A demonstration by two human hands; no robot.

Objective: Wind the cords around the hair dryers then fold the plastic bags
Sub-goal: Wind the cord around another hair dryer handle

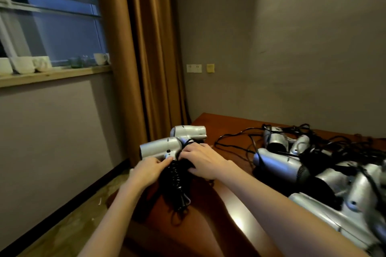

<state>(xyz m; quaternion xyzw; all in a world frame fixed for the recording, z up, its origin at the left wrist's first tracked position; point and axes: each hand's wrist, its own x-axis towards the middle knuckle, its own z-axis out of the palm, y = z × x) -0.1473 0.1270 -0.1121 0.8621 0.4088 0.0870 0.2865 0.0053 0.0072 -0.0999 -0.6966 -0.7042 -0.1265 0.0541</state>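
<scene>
1. My left hand (147, 170) sits at centre frame, fingers curled onto the handle of the near dryer (159, 147), just under its silver barrel.
2. My right hand (201, 159) lies just right of it, fingers bent over the black cord (177, 179) wound round that handle; thumb low on the bundle's right side. It grips the cord.
3. Near dryer: barrel level, nozzle pointing to frame left, held above the table's left edge.
4. Cord: coils packed down the handle, loose loops and a tail hanging below my hands.
5. Second dryer (189, 132) stands directly behind the first, barrel pointing right; whether the two touch I cannot tell.
6. Pile of dryers (292, 165) fills the right and lower right of the frame, with tangled cords (240, 142) spread loose over the table (221, 125).
7. Curtain (146, 58) hangs upper centre; window (52, 16) upper left with cups (100, 58) on its sill.
8. Wall sockets (194, 68) sit mid-frame, right of the curtain.
</scene>
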